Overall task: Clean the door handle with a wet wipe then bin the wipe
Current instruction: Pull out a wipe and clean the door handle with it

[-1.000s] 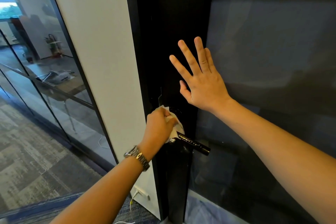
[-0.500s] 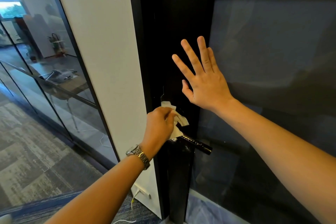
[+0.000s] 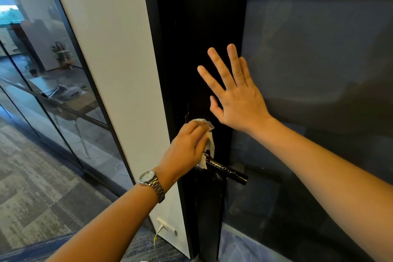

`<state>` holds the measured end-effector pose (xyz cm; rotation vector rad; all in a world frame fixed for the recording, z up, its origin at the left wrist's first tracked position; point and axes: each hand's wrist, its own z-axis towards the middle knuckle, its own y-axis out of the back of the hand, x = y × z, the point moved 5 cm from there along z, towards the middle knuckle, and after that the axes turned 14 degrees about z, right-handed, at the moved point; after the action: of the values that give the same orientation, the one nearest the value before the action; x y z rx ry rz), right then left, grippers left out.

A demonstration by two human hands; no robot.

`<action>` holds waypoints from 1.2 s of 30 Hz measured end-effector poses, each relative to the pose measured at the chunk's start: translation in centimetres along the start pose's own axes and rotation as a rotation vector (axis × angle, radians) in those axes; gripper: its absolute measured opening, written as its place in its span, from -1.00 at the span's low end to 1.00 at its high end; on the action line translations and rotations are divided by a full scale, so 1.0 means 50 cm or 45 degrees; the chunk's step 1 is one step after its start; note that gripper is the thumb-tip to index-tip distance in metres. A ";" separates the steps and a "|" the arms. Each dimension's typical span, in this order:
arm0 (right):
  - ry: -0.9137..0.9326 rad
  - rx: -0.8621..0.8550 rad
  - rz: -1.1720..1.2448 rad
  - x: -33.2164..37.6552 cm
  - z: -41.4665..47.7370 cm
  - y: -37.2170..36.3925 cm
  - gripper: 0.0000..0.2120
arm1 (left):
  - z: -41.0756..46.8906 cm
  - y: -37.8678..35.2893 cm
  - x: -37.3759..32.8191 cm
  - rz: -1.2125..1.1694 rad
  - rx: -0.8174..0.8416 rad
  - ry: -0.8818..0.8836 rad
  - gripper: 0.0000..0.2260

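Left hand (image 3: 187,147) closed around wipe (image 3: 209,142), pressing it on the handle (image 3: 226,171) at its door-side end. Right hand (image 3: 236,95) open, fingers spread, flat on door (image 3: 202,27) just above handle.

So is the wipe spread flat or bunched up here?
Bunched up. The wipe is crumpled under the left hand, with creased folds poking out against the door handle.

left hand (image 3: 188,144) curled closed, watch on wrist, right hand (image 3: 236,95) flat, fingers spread
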<state>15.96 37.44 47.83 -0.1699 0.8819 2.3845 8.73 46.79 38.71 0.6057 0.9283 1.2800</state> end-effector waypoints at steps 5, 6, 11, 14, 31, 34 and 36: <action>0.003 -0.008 -0.004 0.001 -0.001 0.000 -0.41 | 0.006 -0.002 -0.027 0.285 0.106 -0.436 -0.68; 0.004 -0.004 0.000 0.001 -0.001 0.000 -0.41 | 0.009 -0.002 -0.031 0.357 0.090 -0.532 -0.67; -0.002 0.001 0.029 0.001 -0.001 -0.001 -0.40 | 0.015 0.001 -0.022 0.226 -0.083 -0.147 -0.74; -0.004 0.005 0.013 0.001 -0.001 -0.001 -0.40 | 0.008 -0.011 -0.047 0.237 -0.025 -0.238 -0.72; -0.015 -0.005 0.034 0.002 -0.001 -0.002 -0.41 | -0.014 -0.028 0.024 -0.372 -0.025 0.715 -0.58; -0.022 0.006 0.004 0.002 -0.001 -0.004 -0.40 | 0.005 -0.018 -0.004 -0.137 -0.037 0.359 -0.69; -0.018 0.011 0.011 0.003 -0.002 -0.004 -0.40 | 0.011 -0.023 -0.001 -0.134 -0.052 0.375 -0.72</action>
<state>15.94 37.57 47.62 -0.1463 0.8879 2.3869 9.80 46.54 38.07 0.3357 1.1574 1.3104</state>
